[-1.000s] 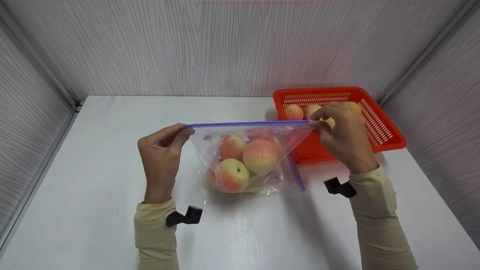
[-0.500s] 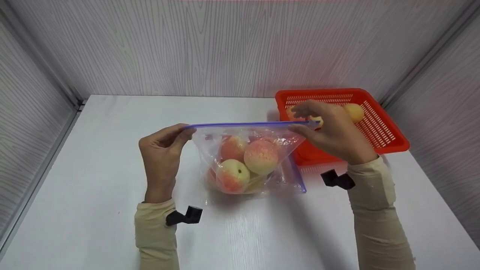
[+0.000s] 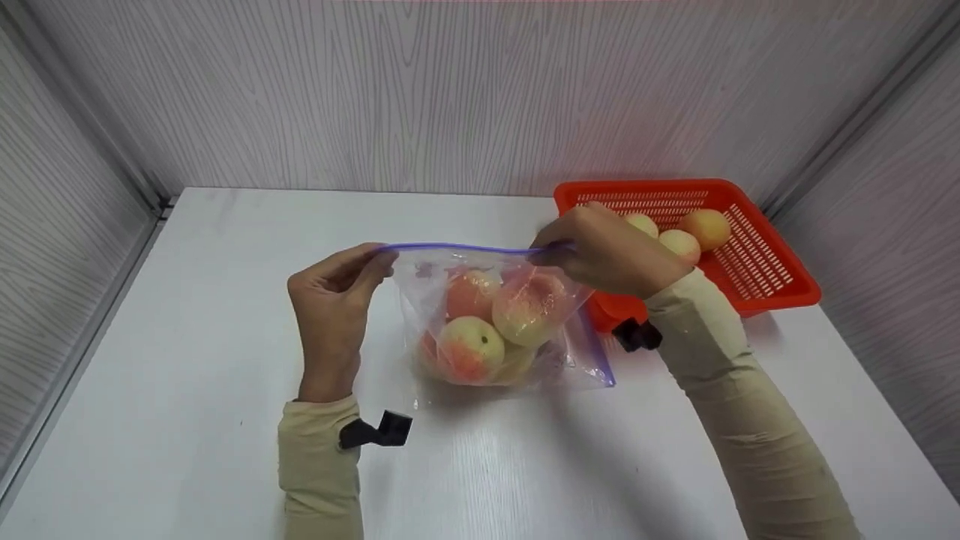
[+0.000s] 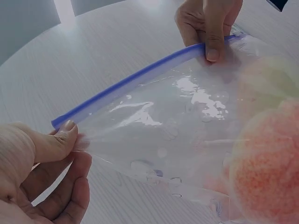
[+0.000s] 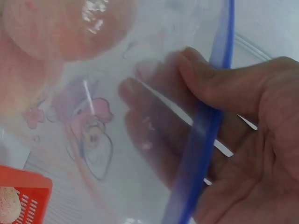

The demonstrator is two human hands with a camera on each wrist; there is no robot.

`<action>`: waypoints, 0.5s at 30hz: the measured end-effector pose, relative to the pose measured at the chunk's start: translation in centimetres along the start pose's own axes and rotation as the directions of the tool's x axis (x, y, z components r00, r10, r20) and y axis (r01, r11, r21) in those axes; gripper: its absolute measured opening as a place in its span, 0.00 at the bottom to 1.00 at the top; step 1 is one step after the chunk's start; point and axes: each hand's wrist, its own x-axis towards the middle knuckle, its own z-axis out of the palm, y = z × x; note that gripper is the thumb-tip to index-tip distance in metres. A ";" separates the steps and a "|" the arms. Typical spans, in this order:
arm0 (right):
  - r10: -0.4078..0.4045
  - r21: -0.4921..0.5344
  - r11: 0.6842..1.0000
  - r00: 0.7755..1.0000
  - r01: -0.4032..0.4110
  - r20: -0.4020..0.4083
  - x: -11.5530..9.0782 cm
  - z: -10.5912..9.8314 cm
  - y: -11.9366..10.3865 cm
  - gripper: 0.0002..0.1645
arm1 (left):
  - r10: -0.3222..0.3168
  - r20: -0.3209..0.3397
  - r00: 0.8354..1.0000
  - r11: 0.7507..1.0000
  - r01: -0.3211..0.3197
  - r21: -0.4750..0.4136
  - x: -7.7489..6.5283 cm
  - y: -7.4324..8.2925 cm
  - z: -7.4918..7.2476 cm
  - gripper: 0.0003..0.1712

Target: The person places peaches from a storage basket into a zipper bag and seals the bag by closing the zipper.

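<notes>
A clear zip-top bag [image 3: 420,292] with a blue zip strip holds several red-and-yellow peaches [image 3: 471,349]. My left hand [image 3: 330,307] pinches the bag's left top corner between thumb and fingers, also plain in the left wrist view. Partway along the strip, right of the middle, my right hand [image 3: 600,251] pinches the bag's top edge. In the right wrist view the thumb of this hand [image 5: 247,102] lies on the near side of the zip strip [image 5: 205,121], and its fingers show through the plastic behind it. The strip bows slightly between the hands.
A red plastic basket [image 3: 780,277] with several peaches [image 3: 705,229] stands at the back right, partly behind my right hand. Under and right of the bag, another blue strip [image 3: 596,352] lies on the white table [image 3: 225,337]. Pale panels enclose the back and sides.
My right hand let go of the strip's right end, moved left with its fingers spread, and now pinches the strip farther in. The left hand keeps its pinch and shifts slightly right.
</notes>
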 end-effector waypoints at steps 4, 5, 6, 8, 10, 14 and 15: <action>-0.010 0.023 1.000 0.995 0.012 -0.097 0.5 0.3 -0.4 0.10 | -0.011 -0.038 0.999 1.000 0.012 0.005 0.0 0.4 -0.1 0.09; -0.004 0.025 1.000 0.993 0.007 -0.118 0.7 0.3 -0.6 0.11 | -0.013 -0.047 0.999 1.000 0.013 0.012 0.0 0.5 -0.2 0.10; -0.002 0.027 1.000 0.990 0.006 -0.143 0.8 0.3 -0.8 0.10 | -0.014 -0.055 0.998 1.000 0.015 0.018 0.0 0.7 -0.2 0.11; 0.000 0.028 1.000 0.981 0.005 -0.196 1.2 0.2 -1.2 0.10 | -0.012 -0.062 0.998 1.000 0.014 0.026 0.0 1.1 -0.3 0.14; 0.009 0.026 1.000 0.971 -0.003 -0.240 1.5 0.0 -1.6 0.10 | -0.001 -0.064 0.998 0.999 0.003 0.038 -0.1 1.5 -0.3 0.18; 0.063 0.068 0.997 0.948 -0.043 -0.313 2.1 -0.6 -2.2 0.10 | 0.031 -0.061 0.998 0.996 -0.026 0.081 -0.2 2.1 -0.2 0.21; 0.084 0.092 0.994 0.942 -0.057 -0.326 2.3 -0.9 -2.3 0.10 | 0.036 -0.057 0.998 0.994 -0.031 0.100 -0.3 2.2 -0.1 0.22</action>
